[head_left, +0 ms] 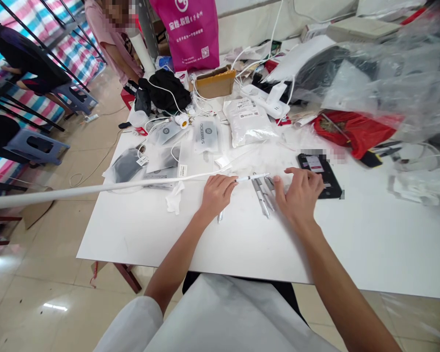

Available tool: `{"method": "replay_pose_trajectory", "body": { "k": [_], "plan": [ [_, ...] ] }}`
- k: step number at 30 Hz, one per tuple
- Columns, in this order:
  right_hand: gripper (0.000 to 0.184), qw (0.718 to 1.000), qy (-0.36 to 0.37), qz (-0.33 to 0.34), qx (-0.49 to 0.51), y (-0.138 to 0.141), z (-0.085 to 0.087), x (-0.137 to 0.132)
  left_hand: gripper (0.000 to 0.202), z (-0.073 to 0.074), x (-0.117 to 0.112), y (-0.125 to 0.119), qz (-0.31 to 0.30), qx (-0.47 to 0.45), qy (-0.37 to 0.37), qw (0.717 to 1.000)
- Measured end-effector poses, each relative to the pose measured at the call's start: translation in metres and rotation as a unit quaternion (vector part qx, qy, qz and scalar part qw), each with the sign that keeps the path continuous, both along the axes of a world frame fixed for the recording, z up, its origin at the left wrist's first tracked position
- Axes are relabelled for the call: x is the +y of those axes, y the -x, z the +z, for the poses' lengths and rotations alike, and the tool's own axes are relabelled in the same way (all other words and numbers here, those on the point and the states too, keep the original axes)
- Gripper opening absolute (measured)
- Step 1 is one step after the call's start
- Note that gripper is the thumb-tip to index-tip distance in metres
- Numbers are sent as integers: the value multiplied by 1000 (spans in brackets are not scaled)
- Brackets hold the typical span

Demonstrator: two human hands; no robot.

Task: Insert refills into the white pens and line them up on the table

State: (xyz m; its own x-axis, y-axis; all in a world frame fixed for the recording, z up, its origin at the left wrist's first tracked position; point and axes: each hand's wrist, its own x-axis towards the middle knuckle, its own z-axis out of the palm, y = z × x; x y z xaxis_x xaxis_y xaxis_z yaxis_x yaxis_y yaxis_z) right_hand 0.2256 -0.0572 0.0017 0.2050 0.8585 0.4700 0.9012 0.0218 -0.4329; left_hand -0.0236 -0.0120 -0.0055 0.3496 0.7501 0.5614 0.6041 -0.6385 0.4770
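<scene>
My left hand (217,194) is closed on one end of a slim white pen (252,178), which points to the right, roughly level. The pen's far tip ends short of my right hand (299,196). That hand is open over the table, its thumb and index finger apart with nothing seen between them. Between my hands lie several silver pens (261,199) side by side. The tip of another silver pen (220,217) shows beside my left wrist; the rest of it is hidden. A black phone (329,182) with a lit screen lies just right of my right hand.
Bagged goods (206,134) and a white parcel (249,121) cover the back of the white table (150,244). A white pole (95,189) crosses the left side in front. A power strip (266,100), red bag (359,129) and plastic wrap crowd the right. Other people are at left.
</scene>
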Motion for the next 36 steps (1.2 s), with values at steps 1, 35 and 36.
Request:
{"method": "replay_pose_trajectory", "body": {
  "k": [1, 35, 36],
  "plan": [
    [40, 1000, 9, -3, 0, -1, -2, 0, 25, 0, 0, 0, -1, -1, 3, 1000],
    [52, 997, 12, -69, -41, -11, -14, 1, 28, -4, 0, 0, -23, 28, 30, 999],
    [52, 997, 7, -67, -45, -10, -15, 0, 27, -4, 0, 0, -24, 26, 30, 999]
  ]
}}
